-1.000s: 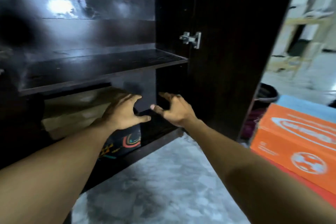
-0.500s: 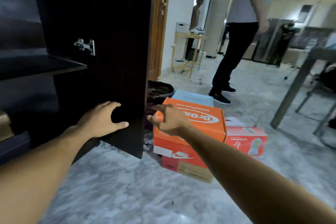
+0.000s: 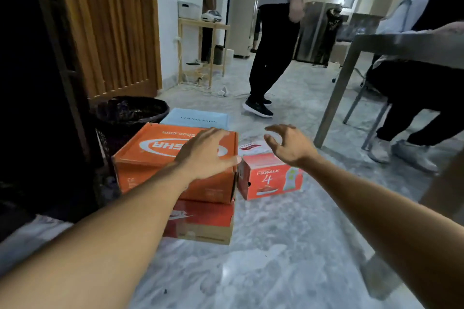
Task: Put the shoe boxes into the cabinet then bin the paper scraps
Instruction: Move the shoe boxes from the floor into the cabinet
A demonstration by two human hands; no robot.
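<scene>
A large orange shoe box [image 3: 150, 150] lies on top of a red shoe box [image 3: 203, 218] on the marble floor. Behind them lies a pale blue box [image 3: 198, 118]. To their right stands a small red box [image 3: 268, 178] marked with a 4. My left hand [image 3: 206, 153] hovers over the right side of the orange box's lid, fingers spread and holding nothing. My right hand [image 3: 288, 145] is in the air above the small red box, fingers loosely spread, empty. The dark cabinet [image 3: 37, 83] fills the left edge.
A black bin [image 3: 130, 113] stands between the cabinet and the boxes. A person [image 3: 271, 45] stands beyond the boxes. A grey table [image 3: 376, 45] with a seated person [image 3: 414, 78] is at the right. Marble floor [image 3: 251, 271] lies in front of the boxes.
My view has swung right from the cabinet's inside to the boxes on the floor. Both hands left the cabinet and now reach over the orange and small red boxes.
</scene>
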